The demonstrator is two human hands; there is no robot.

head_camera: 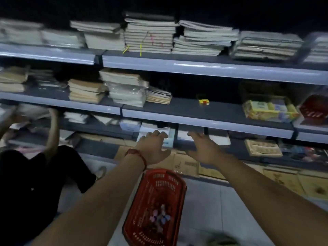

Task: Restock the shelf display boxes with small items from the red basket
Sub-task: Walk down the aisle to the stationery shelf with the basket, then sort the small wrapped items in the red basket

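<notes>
Grey shelving [213, 70] fills the view above and beyond both hands, its upper tiers loaded with stacks of notebooks [150, 34]. To the left of the left hand another person [32, 183] in dark clothes crouches on the tiled floor [213, 210], with an arm raised into the shelf. Under the forearms, nearer than both hands, the red basket [166, 181] stands on the floor with a few small items [159, 217] in pink and purple lying in its bottom. Brown cartons [184, 166] sit just below the hands at the foot of the shelving.

The left hand [152, 144] reaches to a pale display box [170, 139] on the low shelf. Its fingers bend over the box top and its thumb is spread wide; the blur hides whether it grips. The right hand [204, 148] is just beside it, fingers extended and thumb apart, fingertips at a second pale box [182, 134], holding nothing.

Up and to the right of the right hand lie yellow packets [266, 110]. A small yellow box [204, 101] sits alone directly above that hand. A red wristband [136, 154] circles the left wrist.
</notes>
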